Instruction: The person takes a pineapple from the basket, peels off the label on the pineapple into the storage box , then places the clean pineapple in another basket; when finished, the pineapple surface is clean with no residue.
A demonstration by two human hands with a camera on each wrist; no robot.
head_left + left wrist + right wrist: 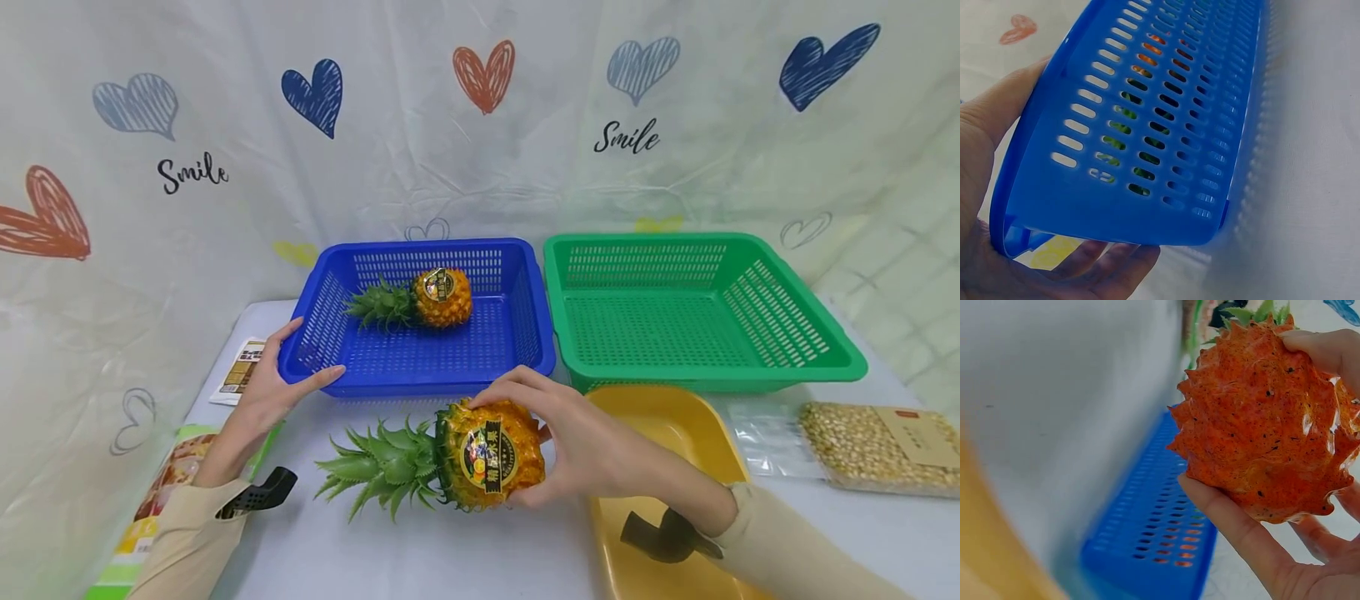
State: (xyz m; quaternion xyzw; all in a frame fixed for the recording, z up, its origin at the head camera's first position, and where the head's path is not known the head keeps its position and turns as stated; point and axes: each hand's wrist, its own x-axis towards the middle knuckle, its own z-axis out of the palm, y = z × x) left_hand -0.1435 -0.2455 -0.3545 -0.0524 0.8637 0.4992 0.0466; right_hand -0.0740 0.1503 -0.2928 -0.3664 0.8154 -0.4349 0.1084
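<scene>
My right hand (573, 433) holds a small pineapple (506, 467) by its orange body, in front of the blue basket. Its green crown points left, and a black and gold label faces up. Seen from the right wrist, the pineapple's spiky base (1266, 437) sits between thumb and fingers. At the near left corner of the blue basket (420, 386), my left hand (273, 387) grips the rim; the left wrist view has the perforated basket wall (1116, 206) beside that hand (985, 187). Another pineapple (442, 298) lies inside the basket, crown to the left.
A green basket (750, 379) stands right of the blue one. Before it is a yellow bin (697, 417), partly behind my right forearm. A bag of pale grains (862, 446) lies far right. On the left are a small white-brown packet (238, 375) and a green-edged package (161, 492).
</scene>
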